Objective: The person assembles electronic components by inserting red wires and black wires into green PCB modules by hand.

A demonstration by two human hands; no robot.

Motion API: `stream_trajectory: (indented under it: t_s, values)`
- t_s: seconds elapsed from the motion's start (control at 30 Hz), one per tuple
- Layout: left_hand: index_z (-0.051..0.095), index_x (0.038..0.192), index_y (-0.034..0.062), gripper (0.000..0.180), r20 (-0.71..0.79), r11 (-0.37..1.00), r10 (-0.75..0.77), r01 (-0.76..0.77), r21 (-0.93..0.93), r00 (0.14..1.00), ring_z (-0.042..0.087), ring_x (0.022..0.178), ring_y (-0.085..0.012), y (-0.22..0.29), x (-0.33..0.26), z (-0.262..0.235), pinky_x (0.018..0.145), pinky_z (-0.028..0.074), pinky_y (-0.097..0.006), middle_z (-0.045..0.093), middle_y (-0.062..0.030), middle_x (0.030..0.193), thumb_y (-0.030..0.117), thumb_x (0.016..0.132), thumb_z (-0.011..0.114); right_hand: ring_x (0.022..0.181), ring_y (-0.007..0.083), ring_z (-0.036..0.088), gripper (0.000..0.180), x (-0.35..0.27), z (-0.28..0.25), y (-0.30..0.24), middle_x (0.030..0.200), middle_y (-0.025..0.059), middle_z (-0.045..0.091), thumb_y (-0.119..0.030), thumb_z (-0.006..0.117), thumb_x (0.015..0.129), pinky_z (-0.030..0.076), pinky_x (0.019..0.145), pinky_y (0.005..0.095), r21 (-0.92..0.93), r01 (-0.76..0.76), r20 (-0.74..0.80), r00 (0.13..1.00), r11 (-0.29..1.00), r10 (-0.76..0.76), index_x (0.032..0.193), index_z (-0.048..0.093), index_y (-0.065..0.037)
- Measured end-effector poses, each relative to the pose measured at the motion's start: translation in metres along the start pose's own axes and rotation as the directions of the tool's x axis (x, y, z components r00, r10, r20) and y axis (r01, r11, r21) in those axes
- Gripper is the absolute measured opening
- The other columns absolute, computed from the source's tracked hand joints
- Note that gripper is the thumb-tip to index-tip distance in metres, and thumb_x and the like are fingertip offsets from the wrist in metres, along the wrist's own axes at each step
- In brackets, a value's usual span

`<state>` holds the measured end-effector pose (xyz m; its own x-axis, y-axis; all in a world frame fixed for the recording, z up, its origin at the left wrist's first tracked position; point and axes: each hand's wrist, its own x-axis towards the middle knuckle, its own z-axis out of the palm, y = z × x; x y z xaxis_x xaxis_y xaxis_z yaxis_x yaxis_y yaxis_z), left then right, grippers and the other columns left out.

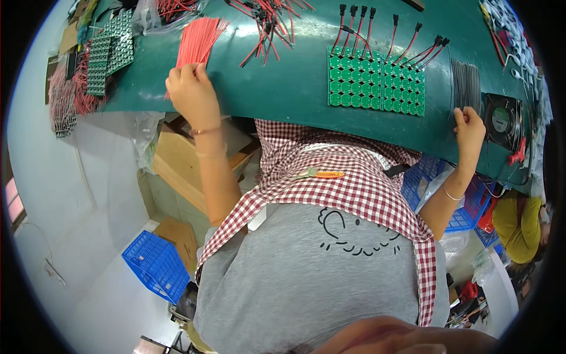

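On the green table my left hand [193,94] is at the near end of a bundle of red wires [200,42], its fingers closed in a pinch on the wire ends. Far to the right, my right hand [471,128] pinches at the near ends of a bundle of black wires [465,82]. How many wires either hand grips is too small to tell. Between the hands lies a panel of green circuit boards [355,79]. Red and black leads with black connectors [370,22] stand up along its far edge.
A black fan [504,120] sits right of the black wires. Connector leads [269,26] lie in a pile at the far middle. More circuit boards [119,41] and wire bundles [63,97] are at the left end. A blue crate [154,265] stands below left.
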<state>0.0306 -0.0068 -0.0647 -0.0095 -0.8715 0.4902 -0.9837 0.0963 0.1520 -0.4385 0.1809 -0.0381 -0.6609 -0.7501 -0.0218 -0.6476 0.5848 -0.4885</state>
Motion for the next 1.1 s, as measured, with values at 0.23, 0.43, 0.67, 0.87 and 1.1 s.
stream_trajectory:
  t_s: [0.23, 0.43, 0.67, 0.87, 1.1]
  values:
    - [0.062, 0.081, 0.0073, 0.018, 0.128, 0.994, -0.064, 0.052, 0.091, 0.990, 0.054, 0.092, -0.0290, 0.002, 0.002, 0.019, 0.075, 0.041, -0.045, 0.057, -0.0088, 0.092, 0.024, 0.082, 0.067, 0.063, 0.0319, 0.062, 0.021, 0.002, 0.012, -0.005, 0.066, 0.0175, 0.060, -0.017, 0.066, 0.082, 0.047, 0.061, 0.0398, -0.327, 0.050, 0.012, 0.999, 0.944, -0.049, 0.080, 0.061, 0.003]
    - [0.062, 0.083, 0.0059, 0.018, 0.137, 0.992, -0.037, 0.020, 0.122, 0.990, 0.054, 0.091, -0.0308, 0.000, 0.004, 0.023, 0.075, 0.042, -0.045, 0.057, -0.0111, 0.092, 0.024, 0.083, 0.065, 0.061, 0.0324, 0.062, 0.019, 0.002, 0.011, -0.009, 0.065, 0.0190, 0.060, -0.015, 0.064, 0.081, 0.047, 0.060, 0.0396, -0.216, 0.051, 0.099, 0.995, 0.975, -0.031, 0.079, 0.061, 0.004]
    - [0.063, 0.086, 0.0047, 0.021, 0.109, 0.962, -0.012, -0.019, 0.274, 0.994, 0.057, 0.090, -0.0328, 0.003, 0.001, 0.022, 0.076, 0.044, -0.047, 0.061, -0.0116, 0.094, 0.025, 0.087, 0.059, 0.055, 0.0262, 0.058, 0.019, 0.002, 0.013, -0.006, 0.060, 0.0166, 0.056, -0.013, 0.060, 0.079, 0.045, 0.057, 0.0369, -0.177, 0.061, 0.099, 0.994, 0.982, -0.044, 0.075, 0.059, 0.005]
    - [0.059, 0.095, 0.0017, 0.020, 0.112, 0.983, -0.118, 0.100, 0.157, 0.987, 0.062, 0.081, -0.0365, 0.003, 0.019, 0.008, 0.071, 0.045, -0.048, 0.064, -0.0171, 0.087, 0.021, 0.090, 0.055, 0.054, 0.0037, 0.043, 0.014, 0.007, -0.011, 0.006, 0.067, 0.0000, 0.058, -0.011, 0.059, 0.085, 0.031, 0.047, 0.0201, 0.356, -0.211, 0.290, 0.951, 0.910, 0.107, 0.073, 0.053, -0.005]
    - [0.063, 0.097, -0.0009, 0.022, 0.044, 0.998, -0.019, 0.022, -0.061, 0.999, 0.061, 0.070, -0.0280, -0.040, 0.020, 0.029, 0.065, 0.048, -0.039, 0.063, -0.0146, 0.080, 0.016, 0.093, 0.050, 0.057, 0.0023, 0.043, 0.016, 0.011, -0.015, 0.015, 0.076, -0.0014, 0.058, -0.010, 0.063, 0.087, 0.032, 0.050, 0.0157, 0.703, -0.347, 0.416, 0.908, 0.621, 0.037, 0.099, 0.062, 0.000]
